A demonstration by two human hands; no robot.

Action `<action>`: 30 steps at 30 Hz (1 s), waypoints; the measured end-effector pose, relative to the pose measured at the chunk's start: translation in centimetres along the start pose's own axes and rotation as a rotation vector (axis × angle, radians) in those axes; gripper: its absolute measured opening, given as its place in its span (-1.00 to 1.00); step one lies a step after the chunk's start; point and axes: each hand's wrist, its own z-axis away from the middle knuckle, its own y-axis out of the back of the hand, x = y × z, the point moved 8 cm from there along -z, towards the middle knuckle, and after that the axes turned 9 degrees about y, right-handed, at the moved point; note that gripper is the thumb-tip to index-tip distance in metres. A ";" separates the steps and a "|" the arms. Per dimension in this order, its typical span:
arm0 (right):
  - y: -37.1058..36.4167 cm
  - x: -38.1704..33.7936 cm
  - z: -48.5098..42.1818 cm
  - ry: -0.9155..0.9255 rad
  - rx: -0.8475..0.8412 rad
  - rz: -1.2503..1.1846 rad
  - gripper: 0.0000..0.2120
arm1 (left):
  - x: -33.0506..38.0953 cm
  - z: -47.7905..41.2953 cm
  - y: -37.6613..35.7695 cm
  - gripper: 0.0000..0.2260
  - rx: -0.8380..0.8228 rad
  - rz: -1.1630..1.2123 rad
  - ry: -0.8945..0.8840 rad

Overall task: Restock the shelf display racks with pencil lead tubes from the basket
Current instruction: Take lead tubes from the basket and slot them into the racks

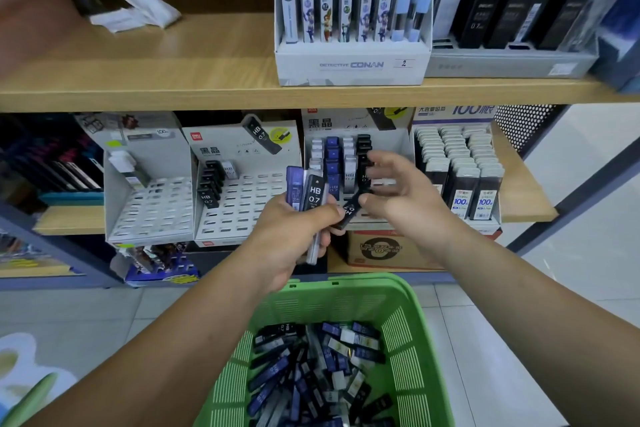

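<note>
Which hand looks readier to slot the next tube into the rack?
Right. The right hand pinches a single black tube just before the rack; the left hand grips a bundle.

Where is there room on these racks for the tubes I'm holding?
Most open: the grey rack at far left, nearly all slots bare. Next, the second rack, free right of its black column. The top shelf is bare between the paper scraps and the Conan box. Crowded: the third rack, back rows filled, and the full right rack.
</note>
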 end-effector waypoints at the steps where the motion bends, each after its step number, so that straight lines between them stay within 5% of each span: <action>1: -0.1 -0.5 -0.1 0.082 -0.063 0.154 -0.58 | 0.3 0.0 -0.1 -0.90 -0.025 -0.039 -0.014; 4: -1.2 -0.4 0.4 0.139 -0.315 0.300 -0.79 | 1.0 0.0 0.2 -0.91 -0.025 -0.136 -0.082; 11: -2.2 0.6 1.7 0.008 -0.573 0.245 -0.90 | 1.3 -0.1 1.5 -0.83 0.103 -0.088 -0.121; 13: -1.5 0.7 1.0 -0.013 -0.484 0.235 -0.95 | 1.3 -0.1 1.6 -0.76 0.135 -0.060 -0.104; 16: 1.5 0.7 -0.8 0.007 -0.134 0.156 -0.90 | 0.7 0.0 1.5 -0.70 0.126 0.035 0.015; 20: 3.2 2.4 -2.2 -0.006 0.167 -0.077 -0.81 | -0.7 -0.1 1.1 -0.84 0.025 0.145 0.175; 30: 2.1 4.7 -4.3 0.053 0.144 0.193 -0.76 | -0.7 0.4 0.9 -0.83 -0.172 0.252 0.201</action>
